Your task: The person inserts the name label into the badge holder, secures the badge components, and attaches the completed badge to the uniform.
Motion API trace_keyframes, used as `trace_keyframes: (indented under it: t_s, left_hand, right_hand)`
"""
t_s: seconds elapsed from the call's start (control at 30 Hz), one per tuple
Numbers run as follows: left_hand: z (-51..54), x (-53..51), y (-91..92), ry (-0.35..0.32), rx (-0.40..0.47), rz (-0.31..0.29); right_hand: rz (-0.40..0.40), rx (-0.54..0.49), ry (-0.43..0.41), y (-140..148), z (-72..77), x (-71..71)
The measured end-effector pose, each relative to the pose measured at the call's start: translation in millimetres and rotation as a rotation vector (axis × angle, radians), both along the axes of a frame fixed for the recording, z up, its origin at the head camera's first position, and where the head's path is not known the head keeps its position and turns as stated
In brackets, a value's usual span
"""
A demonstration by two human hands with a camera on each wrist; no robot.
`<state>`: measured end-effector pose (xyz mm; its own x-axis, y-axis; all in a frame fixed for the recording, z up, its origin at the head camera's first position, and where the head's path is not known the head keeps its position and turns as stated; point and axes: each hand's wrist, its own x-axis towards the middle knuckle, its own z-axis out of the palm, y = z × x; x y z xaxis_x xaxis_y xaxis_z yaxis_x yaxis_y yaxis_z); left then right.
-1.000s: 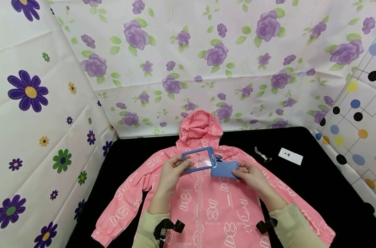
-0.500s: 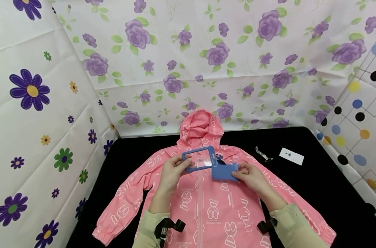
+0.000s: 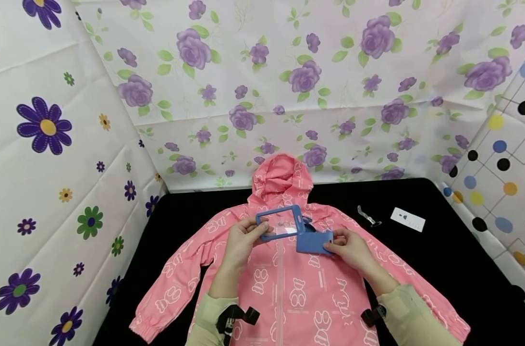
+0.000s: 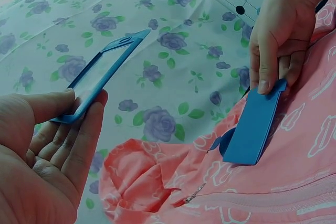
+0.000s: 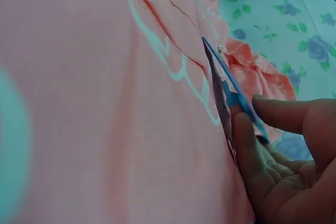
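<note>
Between thumb and fingers, my left hand pinches a blue card holder frame with a clear window and a slot at one end. In the left wrist view, the frame is held up and tilted. My right hand pinches the right end of a flat blue card holder panel, just below and right of the frame. That panel is a thin rectangle with a lip at its gripped end. A dark blue rounded piece partly shows behind it. Both hands are above a pink hooded jacket.
The jacket lies spread with its front up on a black tabletop. To the right are a clear strap with a metal clip and a white card. Flower-patterned cloth rises behind the table.
The right hand has brought the blue panel slightly lower and tilted it a little. The left hand keeps its grip on the frame, almost still. The head view has shifted slightly.
</note>
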<state>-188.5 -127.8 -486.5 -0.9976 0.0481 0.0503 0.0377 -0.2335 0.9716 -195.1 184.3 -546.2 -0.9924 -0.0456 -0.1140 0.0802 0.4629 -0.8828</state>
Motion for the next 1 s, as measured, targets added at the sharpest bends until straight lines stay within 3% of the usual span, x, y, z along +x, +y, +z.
trace_keyframes:
  t_s: [0.27,0.53,1.0]
  left_hand:
    - [-0.1,0.7,0.3,-0.007,0.001,-0.002]
    - [0.7,1.0,1.3,-0.008,0.005,0.005]
    - [-0.9,-0.3,3.6,-0.001,0.006,-0.008]
  right_hand:
    - [0.011,0.209,0.103,-1,-1.9,1.3]
    - [0.021,0.320,0.164,0,1.1,3.9]
    - [0.028,0.304,0.201,1,12.1,13.4]
